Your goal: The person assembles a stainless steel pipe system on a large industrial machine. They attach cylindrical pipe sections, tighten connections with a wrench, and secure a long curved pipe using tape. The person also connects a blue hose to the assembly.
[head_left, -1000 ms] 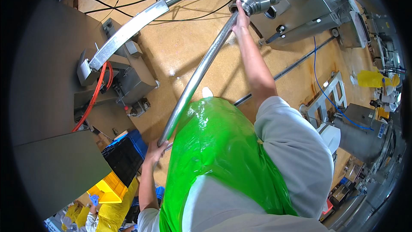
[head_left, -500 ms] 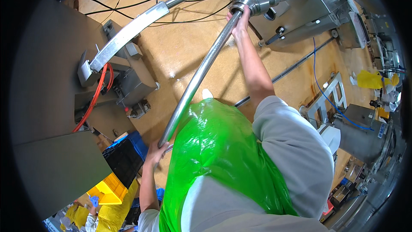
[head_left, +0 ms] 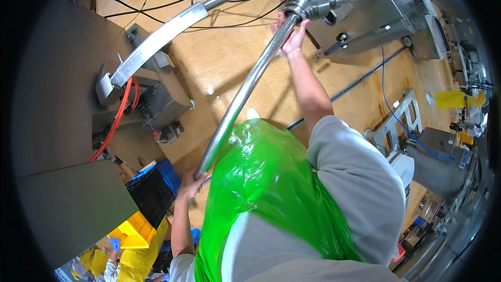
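The left hand [head_left: 191, 187] is closed around the lower end of one long steel pipe [head_left: 242, 95], its fingers wrapped over the tube. The right hand [head_left: 293, 39] is opened wide, palm up, with thumb and fingers spread on either side of the pipe's upper end; whether the palm bears any of its weight, I cannot tell.

The pipe slants between the two hands, its upper end at one stepped steel coupling [head_left: 308, 4], just beyond the right fingertips. The coupling projects from the side of one steel machine [head_left: 360, 18], near that machine's upper edge. One curved steel arm [head_left: 166, 39] reaches from the left toward the coupling.

Below the pipe, one green plastic apron [head_left: 261, 177] covers the person's front, and one white shoe tip [head_left: 252, 113] shows on the tan floor [head_left: 209, 68]. Beside the right corner of one grey cabinet [head_left: 68, 203] are one yellow crate [head_left: 138, 231] and one black crate [head_left: 150, 192]; near the yellow one is a co-worker's blue-gloved hand [head_left: 115, 243].
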### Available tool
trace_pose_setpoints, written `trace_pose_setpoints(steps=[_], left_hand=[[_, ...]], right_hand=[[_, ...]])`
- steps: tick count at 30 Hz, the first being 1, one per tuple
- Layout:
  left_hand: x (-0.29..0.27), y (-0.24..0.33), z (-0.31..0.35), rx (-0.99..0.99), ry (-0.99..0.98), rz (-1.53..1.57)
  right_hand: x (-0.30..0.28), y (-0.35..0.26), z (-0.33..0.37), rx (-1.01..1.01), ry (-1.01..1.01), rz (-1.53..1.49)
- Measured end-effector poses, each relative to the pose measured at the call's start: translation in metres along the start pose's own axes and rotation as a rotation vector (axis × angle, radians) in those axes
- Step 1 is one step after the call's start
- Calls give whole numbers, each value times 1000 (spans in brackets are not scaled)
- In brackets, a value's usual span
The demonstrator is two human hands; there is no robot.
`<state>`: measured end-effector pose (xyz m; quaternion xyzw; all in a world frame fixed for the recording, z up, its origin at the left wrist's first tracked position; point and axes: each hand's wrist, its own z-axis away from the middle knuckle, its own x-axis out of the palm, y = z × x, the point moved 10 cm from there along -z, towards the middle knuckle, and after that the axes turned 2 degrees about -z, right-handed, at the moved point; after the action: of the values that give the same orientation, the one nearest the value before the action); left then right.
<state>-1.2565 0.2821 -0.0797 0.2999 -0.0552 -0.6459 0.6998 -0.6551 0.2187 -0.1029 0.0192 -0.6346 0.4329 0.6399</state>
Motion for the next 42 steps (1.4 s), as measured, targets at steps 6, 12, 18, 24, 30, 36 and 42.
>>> trace_pose_setpoints(steps=[6,12,18,24,30,36,42], left_hand=[[1,-10,0,-32,-27,-53],[-3,-11,-3,-24,-33,-41],[-9,-23,-7,-7,6,-58],[-12,-13,-10,-9,-19,-58],[-15,-22,-13,32,-27,-127],[-37,-15,9,103,310,-168],[-42,-30,136,251,1178,-130]], right_hand=[[-47,-3,26,167,574,11],[-21,-54,-22,-35,313,584],[-36,-17,-21,44,174,-48],[-34,-5,-15,126,107,-25],[-59,-58,3,3,185,381],[80,-73,104,-835,147,1134],[217,182,193,85,-1005,1088]])
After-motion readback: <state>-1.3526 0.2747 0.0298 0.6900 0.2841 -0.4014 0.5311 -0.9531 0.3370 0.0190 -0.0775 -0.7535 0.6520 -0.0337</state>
